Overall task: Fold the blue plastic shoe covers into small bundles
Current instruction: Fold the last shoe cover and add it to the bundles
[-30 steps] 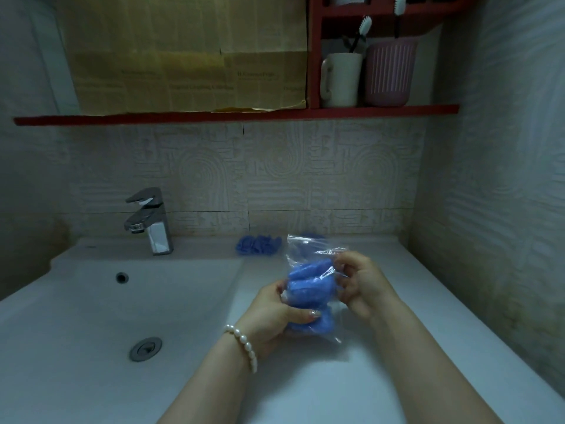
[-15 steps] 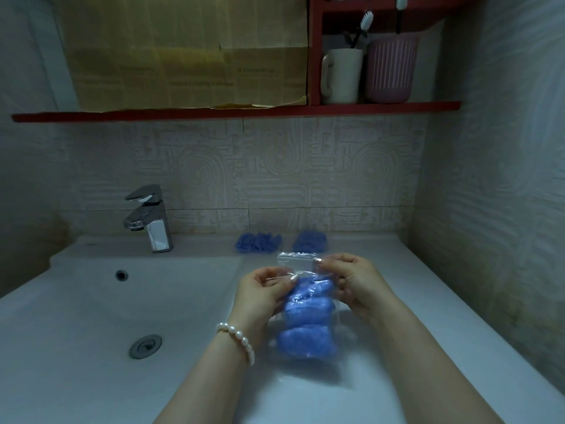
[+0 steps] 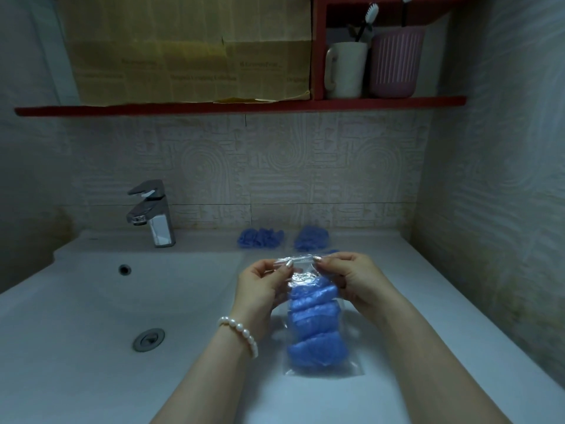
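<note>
Left hand (image 3: 260, 289) and right hand (image 3: 351, 280) raised side by side, fingertips pinching, forearms converging.

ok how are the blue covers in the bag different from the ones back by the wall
The bagged shoe covers are tight bundles stacked inside a clear plastic bag; the loose shoe covers lie crumpled on the counter, unbagged. Both hands, left and right, pinch the bag's top; nothing touches the loose ones. Both are blue.
</note>
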Demonstrator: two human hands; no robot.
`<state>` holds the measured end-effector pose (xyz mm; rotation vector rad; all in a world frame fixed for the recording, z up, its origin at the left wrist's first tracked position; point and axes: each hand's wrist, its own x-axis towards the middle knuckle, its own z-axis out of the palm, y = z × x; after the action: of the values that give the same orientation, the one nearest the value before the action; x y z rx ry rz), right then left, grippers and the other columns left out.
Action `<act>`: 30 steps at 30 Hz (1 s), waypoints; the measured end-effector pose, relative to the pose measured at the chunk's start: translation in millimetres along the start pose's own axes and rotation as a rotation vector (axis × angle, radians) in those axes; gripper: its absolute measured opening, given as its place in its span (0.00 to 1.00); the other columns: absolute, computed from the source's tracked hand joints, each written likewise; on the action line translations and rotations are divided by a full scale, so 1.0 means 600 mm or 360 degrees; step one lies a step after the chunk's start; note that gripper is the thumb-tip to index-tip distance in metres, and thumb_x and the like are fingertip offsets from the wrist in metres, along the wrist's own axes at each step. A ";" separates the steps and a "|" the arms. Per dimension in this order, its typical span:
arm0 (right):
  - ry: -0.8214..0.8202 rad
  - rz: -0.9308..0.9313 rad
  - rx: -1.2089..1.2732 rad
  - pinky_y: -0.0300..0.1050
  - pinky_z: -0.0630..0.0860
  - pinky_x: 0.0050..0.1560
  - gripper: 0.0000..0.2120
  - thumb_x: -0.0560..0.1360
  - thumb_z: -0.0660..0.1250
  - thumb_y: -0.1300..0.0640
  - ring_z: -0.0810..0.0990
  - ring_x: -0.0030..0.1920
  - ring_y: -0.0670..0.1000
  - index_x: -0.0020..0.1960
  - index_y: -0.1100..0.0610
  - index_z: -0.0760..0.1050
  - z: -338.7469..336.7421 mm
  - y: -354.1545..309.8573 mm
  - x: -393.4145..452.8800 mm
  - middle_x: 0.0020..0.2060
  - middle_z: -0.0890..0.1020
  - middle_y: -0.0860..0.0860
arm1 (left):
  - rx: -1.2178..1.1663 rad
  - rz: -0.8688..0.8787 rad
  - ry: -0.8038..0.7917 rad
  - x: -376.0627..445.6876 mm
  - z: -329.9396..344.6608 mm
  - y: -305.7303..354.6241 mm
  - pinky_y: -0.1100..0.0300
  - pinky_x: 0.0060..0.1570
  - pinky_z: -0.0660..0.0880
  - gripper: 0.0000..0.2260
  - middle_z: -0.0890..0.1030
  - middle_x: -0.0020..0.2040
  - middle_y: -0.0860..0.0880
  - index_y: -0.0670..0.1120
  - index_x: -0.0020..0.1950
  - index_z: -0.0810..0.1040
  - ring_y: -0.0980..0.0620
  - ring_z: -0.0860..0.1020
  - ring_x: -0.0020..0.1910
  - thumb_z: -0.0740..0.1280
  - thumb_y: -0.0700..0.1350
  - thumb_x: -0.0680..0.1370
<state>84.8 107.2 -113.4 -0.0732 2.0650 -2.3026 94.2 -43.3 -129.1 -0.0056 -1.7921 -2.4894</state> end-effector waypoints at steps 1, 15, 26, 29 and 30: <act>0.0004 -0.0009 -0.0001 0.36 0.73 0.25 0.02 0.72 0.69 0.66 0.75 0.22 0.43 0.41 0.63 0.77 -0.001 0.000 0.000 0.24 0.79 0.49 | 0.0005 -0.0005 -0.0002 0.000 0.000 -0.001 0.66 0.25 0.73 0.01 0.83 0.34 0.48 0.38 0.44 0.75 0.60 0.72 0.21 0.66 0.35 0.76; 0.0226 -0.0006 -0.0112 0.43 0.69 0.37 0.09 0.69 0.69 0.71 0.79 0.30 0.52 0.33 0.61 0.75 -0.006 -0.002 0.008 0.25 0.82 0.53 | -0.0139 -0.0149 0.0168 0.013 0.000 -0.008 0.68 0.33 0.73 0.06 0.80 0.30 0.47 0.38 0.38 0.79 0.55 0.75 0.32 0.67 0.31 0.73; -0.0057 -0.0278 -0.1204 0.48 0.72 0.58 0.13 0.63 0.73 0.38 0.76 0.55 0.50 0.41 0.46 0.79 -0.023 -0.002 -0.007 0.49 0.79 0.46 | 0.0331 0.0034 0.0116 0.001 0.011 -0.013 0.57 0.51 0.75 0.06 0.81 0.35 0.45 0.42 0.35 0.81 0.50 0.78 0.39 0.71 0.34 0.70; -0.0036 -0.0467 -0.1639 0.48 0.60 0.65 0.12 0.68 0.67 0.35 0.67 0.62 0.48 0.37 0.43 0.73 -0.006 0.004 -0.001 0.54 0.75 0.44 | 0.0341 0.0033 0.0101 0.002 0.012 -0.016 0.59 0.48 0.75 0.07 0.81 0.34 0.45 0.42 0.35 0.81 0.51 0.77 0.38 0.70 0.32 0.71; -0.0029 -0.0505 -0.1701 0.47 0.57 0.63 0.09 0.72 0.66 0.40 0.66 0.63 0.47 0.37 0.41 0.71 -0.003 0.003 -0.001 0.56 0.75 0.44 | 0.0327 0.0022 0.0099 0.003 0.011 -0.016 0.58 0.48 0.75 0.06 0.81 0.34 0.45 0.41 0.35 0.81 0.51 0.77 0.38 0.71 0.32 0.71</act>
<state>85.4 108.7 -115.6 -0.4667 3.1523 -0.9940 91.6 -34.1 -136.2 0.0698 -2.0045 -2.2574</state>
